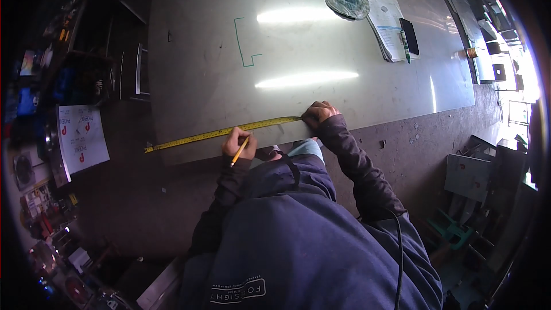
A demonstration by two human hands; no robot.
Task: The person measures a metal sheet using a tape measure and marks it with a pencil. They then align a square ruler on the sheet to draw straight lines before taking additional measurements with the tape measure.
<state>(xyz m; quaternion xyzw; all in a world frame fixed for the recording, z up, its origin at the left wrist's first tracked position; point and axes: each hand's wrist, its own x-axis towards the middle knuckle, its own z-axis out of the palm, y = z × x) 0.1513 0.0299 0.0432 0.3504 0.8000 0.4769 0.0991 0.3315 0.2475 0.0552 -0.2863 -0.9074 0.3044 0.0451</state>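
Observation:
A yellow tape measure (215,133) lies stretched along the near edge of a shiny metal sheet (201,80). Its left end reaches out past the sheet's left edge. My left hand (239,143) is closed round a yellow-orange pencil (239,152) and rests by the tape's lower edge. At the tape's right end, my right hand (322,113) is closed on it; the tape's case is hidden by the fingers. Green marker lines (239,43) form an angular shape on the sheet, beyond the tape.
Papers (385,28), a green-and-white marker (405,46), a dark flat object (410,37) and a round plastic-wrapped item (346,2) lie on the sheet's far right. A printed white panel (83,138) stands left. A green stool (449,229) is at lower right.

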